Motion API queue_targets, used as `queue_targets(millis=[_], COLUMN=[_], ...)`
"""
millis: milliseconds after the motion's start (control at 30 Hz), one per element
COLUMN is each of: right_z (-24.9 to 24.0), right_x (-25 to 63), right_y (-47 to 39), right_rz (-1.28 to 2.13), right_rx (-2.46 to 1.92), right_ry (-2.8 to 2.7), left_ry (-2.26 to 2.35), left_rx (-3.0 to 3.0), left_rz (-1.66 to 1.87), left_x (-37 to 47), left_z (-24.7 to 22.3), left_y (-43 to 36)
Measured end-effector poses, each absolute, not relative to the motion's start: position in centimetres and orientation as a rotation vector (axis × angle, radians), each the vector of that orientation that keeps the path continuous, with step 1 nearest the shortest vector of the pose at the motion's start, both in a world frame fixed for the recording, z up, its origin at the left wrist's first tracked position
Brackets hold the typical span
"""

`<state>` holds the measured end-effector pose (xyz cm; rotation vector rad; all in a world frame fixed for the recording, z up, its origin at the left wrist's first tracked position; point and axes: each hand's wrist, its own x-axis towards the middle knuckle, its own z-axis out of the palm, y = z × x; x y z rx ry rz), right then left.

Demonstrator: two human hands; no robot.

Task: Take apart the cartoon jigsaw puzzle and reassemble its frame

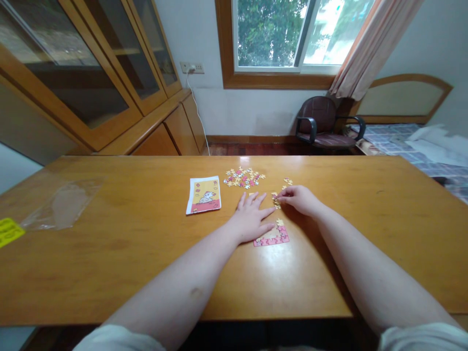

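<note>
the part-built puzzle (pixel 282 237) lies slightly right of the table's (pixel 139 263) middle, open wood between it and the near edge; its pink border runs roughly parallel to that edge, its right side pointing toward the far one. the left hand (pixel 249 220) covers its left part, fingers spread, gripping nothing. the right hand's (pixel 299 199) fingers nearly meet at small pieces (pixel 275 202); i cannot tell whether one is held. a loose pile (pixel 241 178) sits near the far edge, a picture card (pixel 207 197) to its left.
</note>
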<state>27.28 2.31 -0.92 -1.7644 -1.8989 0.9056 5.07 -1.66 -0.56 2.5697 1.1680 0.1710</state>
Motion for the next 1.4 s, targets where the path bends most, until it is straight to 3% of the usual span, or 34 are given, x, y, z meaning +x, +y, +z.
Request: queue_targets(millis=[633,1133,1400], right_z=[-0.5,-0.5,-0.1], right_x=[26.3,26.1,26.9], right_y=[1.6,1.5,1.6], right_rz=[0.547,0.485,0.341], right_rx=[-1.857,-1.894,-1.760], right_ry=[-2.048,-2.150,-2.306], left_ry=[1.163,1.168,1.152], left_rx=[2.544,2.552,2.541], left_rz=[0.160,0.129,0.197], left_x=[5.1,5.2,5.2], left_z=[-0.9,-0.8,-0.2], left_y=[-1.3,-1.2,-1.3])
